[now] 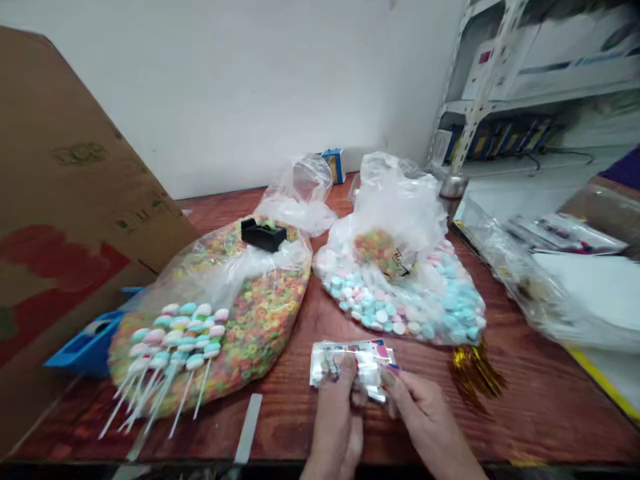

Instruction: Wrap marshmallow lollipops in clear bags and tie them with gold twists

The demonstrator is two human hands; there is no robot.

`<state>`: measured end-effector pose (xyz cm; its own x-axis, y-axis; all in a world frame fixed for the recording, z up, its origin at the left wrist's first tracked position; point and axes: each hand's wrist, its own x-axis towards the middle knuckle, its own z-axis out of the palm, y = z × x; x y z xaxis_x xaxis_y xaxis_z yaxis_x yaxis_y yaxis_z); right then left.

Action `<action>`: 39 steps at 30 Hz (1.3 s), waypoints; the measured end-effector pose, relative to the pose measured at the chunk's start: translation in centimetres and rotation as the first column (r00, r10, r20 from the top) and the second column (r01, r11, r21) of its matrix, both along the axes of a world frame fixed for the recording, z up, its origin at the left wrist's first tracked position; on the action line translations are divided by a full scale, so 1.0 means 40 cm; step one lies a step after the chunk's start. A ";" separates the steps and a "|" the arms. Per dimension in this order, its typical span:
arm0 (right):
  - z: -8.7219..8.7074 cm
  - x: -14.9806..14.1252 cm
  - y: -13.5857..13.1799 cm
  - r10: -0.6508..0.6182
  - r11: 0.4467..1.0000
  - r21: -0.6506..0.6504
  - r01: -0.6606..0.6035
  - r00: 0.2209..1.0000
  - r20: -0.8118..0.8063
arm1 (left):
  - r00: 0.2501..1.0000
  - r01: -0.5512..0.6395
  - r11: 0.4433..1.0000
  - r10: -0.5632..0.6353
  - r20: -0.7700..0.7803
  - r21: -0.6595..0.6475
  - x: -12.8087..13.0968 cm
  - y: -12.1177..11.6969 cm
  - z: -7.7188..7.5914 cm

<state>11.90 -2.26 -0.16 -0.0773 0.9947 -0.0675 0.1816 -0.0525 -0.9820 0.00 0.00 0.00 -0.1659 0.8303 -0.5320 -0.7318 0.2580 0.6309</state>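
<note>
From my remote seat, the left hand (334, 417) and right hand (423, 413) pinch a wad of clear printed packets (353, 367) between fingers and thumbs, low over the wooden table (540, 413). Beyond the packets lie a bag of ring cereal (260, 320) and a bag of pastel candies (400, 307). Just right of them sits gold tinsel (475, 377); to their left, candy-threaded white sticks (175, 340) rest on the cereal bag, their tips jutting out. I judge slick film the main risk: a loose pinch could let packets slide free and scatter, while a stray elbow or wrist could knock the sticks or snag the tinsel. The fingers hide much of the wad, so I cannot count the packets or read their print. The lower frame cuts off both forearms.
</note>
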 end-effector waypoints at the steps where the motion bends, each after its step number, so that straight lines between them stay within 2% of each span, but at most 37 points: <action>1: 0.006 0.004 -0.004 -0.028 0.998 0.049 0.029 0.999 -0.020 | 0.999 -0.018 1.000 0.018 0.042 -0.011 -0.005 0.002 -0.006; 4: 0.024 0.015 -0.014 -0.093 0.972 0.214 0.099 0.995 -0.038 | 0.988 -0.052 0.998 0.056 0.144 -0.031 -0.017 0.007 -0.018; 6: 0.034 0.017 -0.016 -0.142 0.927 0.350 0.136 0.990 -0.011 | 0.978 -0.057 0.998 0.062 0.197 -0.029 -0.021 0.009 -0.021; 8: 0.040 0.017 -0.015 -0.143 0.878 0.468 0.098 0.988 0.061 | 0.971 -0.049 0.998 0.054 0.232 -0.027 -0.022 0.008 -0.022; 11: 0.041 0.014 -0.010 -0.102 0.845 0.535 -0.003 0.981 0.168 | 0.969 -0.025 1.000 0.029 0.247 -0.020 -0.024 0.004 -0.021; 17: 0.039 0.008 -0.007 -0.180 0.830 0.557 0.039 0.963 0.201 | 0.983 -0.077 0.997 0.070 0.169 0.031 -0.032 0.001 -0.018; 20: 0.039 0.005 -0.007 -0.153 0.827 0.561 0.022 0.970 0.187 | 0.984 -0.076 0.996 0.069 0.163 0.037 -0.032 -0.001 -0.017; 23: 0.032 0.005 -0.005 -0.133 0.849 0.528 0.008 0.971 0.200 | 0.985 -0.062 0.997 0.055 0.163 0.039 -0.033 -0.002 -0.019; 28: 0.013 0.006 0.000 -0.206 0.830 0.558 -0.032 0.910 0.359 | 0.996 -0.048 0.995 0.042 0.073 0.087 -0.033 -0.002 -0.027; 30: 0.009 0.002 0.003 -0.126 0.860 0.506 -0.062 0.936 0.329 | 0.998 -0.052 0.993 0.050 0.022 0.110 -0.032 -0.003 -0.027; 32: 0.009 -0.004 0.006 -0.010 0.922 0.379 -0.077 0.975 0.221 | 0.999 -0.046 0.991 0.049 -0.017 0.123 -0.030 -0.006 -0.023; 35: 0.007 -0.010 0.008 0.035 0.972 0.228 -0.059 0.994 0.106 | 0.999 0.031 0.992 -0.028 -0.021 0.119 -0.031 -0.016 -0.009; 39: 0.003 -0.011 0.002 0.010 0.969 0.243 -0.047 0.988 0.153 | 0.971 0.233 0.966 -0.237 0.023 0.114 -0.032 -0.029 0.013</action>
